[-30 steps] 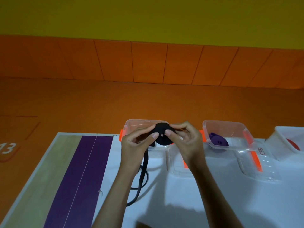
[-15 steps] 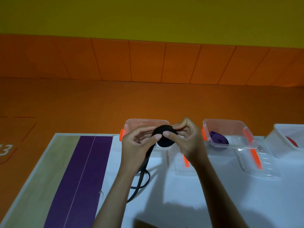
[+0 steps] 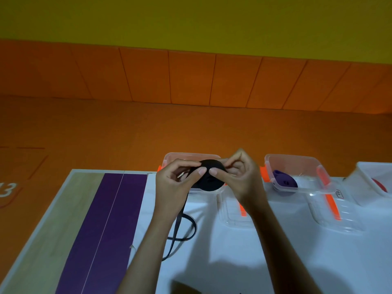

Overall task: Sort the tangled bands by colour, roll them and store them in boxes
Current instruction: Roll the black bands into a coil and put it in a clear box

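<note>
A black band roll (image 3: 211, 179) is held in the air between both hands, above the near rim of a clear box (image 3: 188, 155) with orange clips. My left hand (image 3: 176, 185) pinches its left side, thumb on the face. My right hand (image 3: 239, 177) pinches the right side. The band's loose tail (image 3: 180, 228) hangs down past my left wrist and loops on the white table. A second clear box (image 3: 297, 162) to the right holds a rolled purple band (image 3: 285, 182).
Two clear lids (image 3: 237, 215) (image 3: 333, 213) with orange clips lie in front of the boxes. A third box (image 3: 373, 179) at the right edge holds something red (image 3: 379, 184). A purple strip (image 3: 101, 225) runs along the table's left side. Orange floor lies beyond.
The roll has turned a little between my fingers and the loose tail on the table has shortened slightly. Both hands stay over the left box.
</note>
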`<state>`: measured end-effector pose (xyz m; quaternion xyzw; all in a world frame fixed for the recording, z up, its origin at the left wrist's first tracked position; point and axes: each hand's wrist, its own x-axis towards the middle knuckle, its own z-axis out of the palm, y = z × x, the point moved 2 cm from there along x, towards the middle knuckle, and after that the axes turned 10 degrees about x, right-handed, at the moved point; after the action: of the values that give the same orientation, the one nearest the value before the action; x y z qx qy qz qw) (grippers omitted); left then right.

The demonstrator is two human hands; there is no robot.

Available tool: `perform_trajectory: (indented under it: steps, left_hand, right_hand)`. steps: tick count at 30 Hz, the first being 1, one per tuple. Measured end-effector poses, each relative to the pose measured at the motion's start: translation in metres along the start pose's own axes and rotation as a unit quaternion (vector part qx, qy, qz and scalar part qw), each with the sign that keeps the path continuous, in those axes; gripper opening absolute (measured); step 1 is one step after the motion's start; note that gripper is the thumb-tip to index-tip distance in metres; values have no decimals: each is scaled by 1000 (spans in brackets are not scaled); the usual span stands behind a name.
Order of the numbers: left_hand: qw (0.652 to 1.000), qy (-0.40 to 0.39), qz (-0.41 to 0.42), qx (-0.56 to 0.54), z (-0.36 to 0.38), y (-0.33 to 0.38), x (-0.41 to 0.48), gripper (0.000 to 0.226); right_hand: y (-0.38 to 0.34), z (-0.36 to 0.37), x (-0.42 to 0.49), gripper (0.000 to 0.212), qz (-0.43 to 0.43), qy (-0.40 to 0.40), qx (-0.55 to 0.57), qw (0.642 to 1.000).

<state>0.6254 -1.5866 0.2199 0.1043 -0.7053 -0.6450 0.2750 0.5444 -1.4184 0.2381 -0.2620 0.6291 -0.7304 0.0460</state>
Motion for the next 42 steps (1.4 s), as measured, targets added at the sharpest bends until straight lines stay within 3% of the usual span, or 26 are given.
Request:
perform_trajectory:
  steps: [5,12,16,23,27,32,34,38,42]
  left_hand:
    - [1000,-24,6,10,-1,-4,-1,16]
    - [998,-59,-2,4,-3,-6,2,23]
    - [990,-129,-37,37,-10,-16,3,30]
    - [961,-243,-49,125,-31,-27,11,12]
    - [955,-219,7,198,-32,-17,18,18]
    - [952,-222,31,207,-22,-1,15,35]
    - [958,-212,43,187,-18,3,12,34]
    - [986,-157,9,45,-14,6,8,34]
    - [993,-110,23,25,-9,4,3,22]
  right_hand:
    - [-9,1,7,29,-35,-45,-71,996]
    - [-6,0,6,15,-24,-49,-57,997]
    - [-6,-2,8,14,-29,-46,-75,996]
    - [-3,-4,4,16,-24,-57,-112,992]
    - [-11,-4,6,14,-44,-45,-121,991]
    - [-26,-4,10,11,-94,-31,-108,989]
    - [-28,-3,9,14,-98,-30,-97,990]
    - [-28,-1,6,18,-86,-26,-77,993]
    - [-28,-3,5,19,-89,-10,-70,993]
